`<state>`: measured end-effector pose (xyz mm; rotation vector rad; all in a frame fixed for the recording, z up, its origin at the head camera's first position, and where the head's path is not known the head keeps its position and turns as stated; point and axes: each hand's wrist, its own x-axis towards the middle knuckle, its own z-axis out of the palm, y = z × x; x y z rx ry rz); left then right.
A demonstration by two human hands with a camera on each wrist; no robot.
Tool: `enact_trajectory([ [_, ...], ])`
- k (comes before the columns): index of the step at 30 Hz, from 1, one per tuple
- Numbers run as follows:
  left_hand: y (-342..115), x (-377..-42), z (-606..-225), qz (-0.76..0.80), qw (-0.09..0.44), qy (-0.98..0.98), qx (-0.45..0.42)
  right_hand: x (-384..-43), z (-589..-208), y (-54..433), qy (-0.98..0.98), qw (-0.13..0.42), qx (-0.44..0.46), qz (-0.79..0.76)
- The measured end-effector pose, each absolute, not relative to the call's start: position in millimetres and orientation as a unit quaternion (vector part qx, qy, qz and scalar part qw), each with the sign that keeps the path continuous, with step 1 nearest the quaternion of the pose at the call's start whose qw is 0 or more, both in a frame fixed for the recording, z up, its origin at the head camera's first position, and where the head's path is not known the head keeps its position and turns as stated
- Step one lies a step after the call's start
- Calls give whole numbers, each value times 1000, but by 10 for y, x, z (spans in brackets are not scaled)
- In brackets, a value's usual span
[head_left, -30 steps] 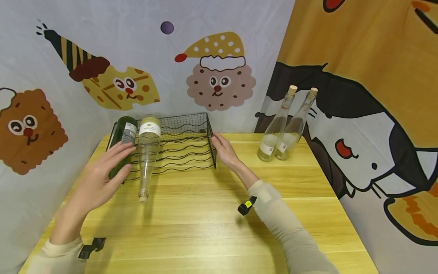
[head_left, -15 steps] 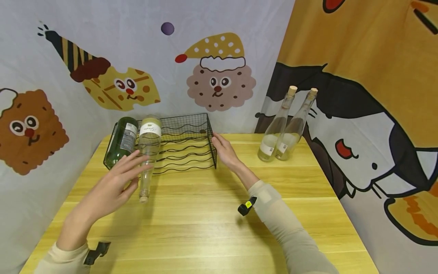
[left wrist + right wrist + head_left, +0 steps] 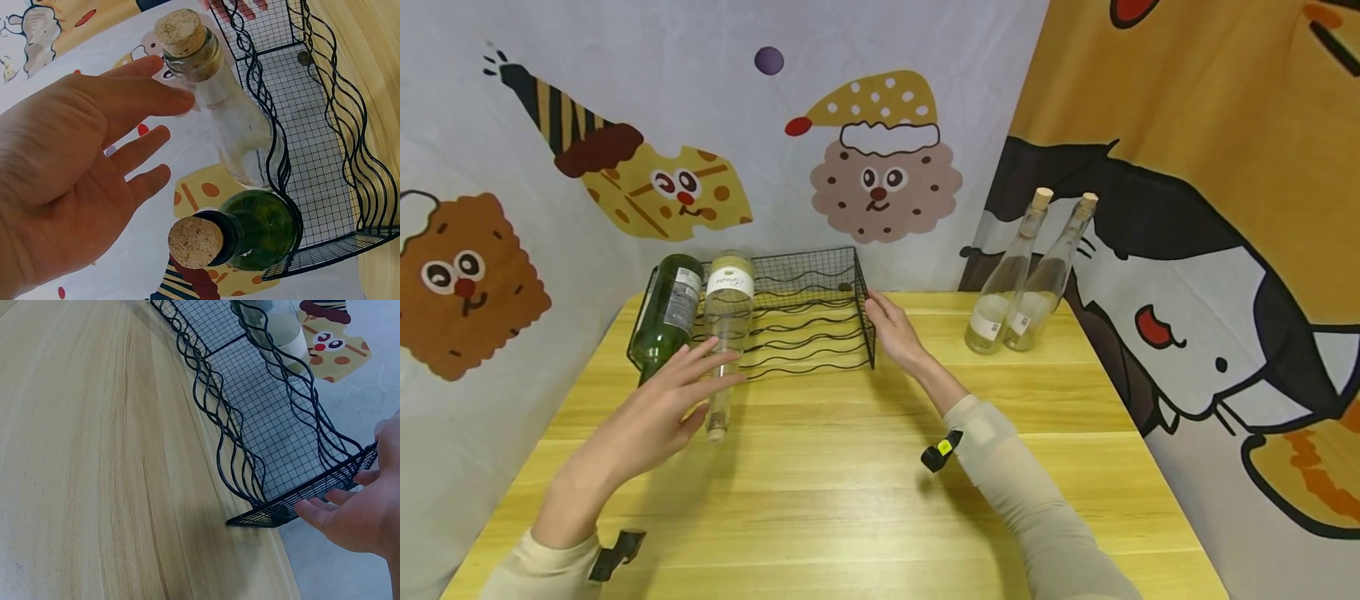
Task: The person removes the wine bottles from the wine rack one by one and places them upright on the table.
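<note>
Behind everything I see a cloth point(image 3: 685, 83) printed with cartoon figures, meeting the far side of the tabletop point(image 3: 880, 500). Taking the middle of that tabletop as the centre of my clock in the head view, I have the black wire rack point(image 3: 805, 271) at 11 o'clock. In it lie a green bottle point(image 3: 668, 321), at the 9 o'clock end, and just beside that a clear bottle point(image 3: 727, 317), its neck pointing to 6 o'clock and jutting past the wires. At 2 o'clock stand a near bottle point(image 3: 995, 304) and a far bottle point(image 3: 1037, 304), both clear and labelled; I cannot tell whether they touch.

Of the hands, the left hand point(image 3: 658, 417) is spread, fingers at the clear bottle's neck; contact I cannot make out. The right hand point(image 3: 897, 333) rests nearly straight fingers against the rack's 3 o'clock end. Smallest, I count four corks point(image 3: 178, 32), one in each bottle.
</note>
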<state>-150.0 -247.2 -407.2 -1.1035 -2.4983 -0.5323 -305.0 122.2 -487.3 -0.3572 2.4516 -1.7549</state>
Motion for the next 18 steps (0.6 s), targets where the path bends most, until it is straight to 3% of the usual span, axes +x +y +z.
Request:
enact_trajectory([
  [18,-2398,-1504,-4169,-156,150,-898,-383,-3042,-4860,1220,811,56,-115,-571],
])
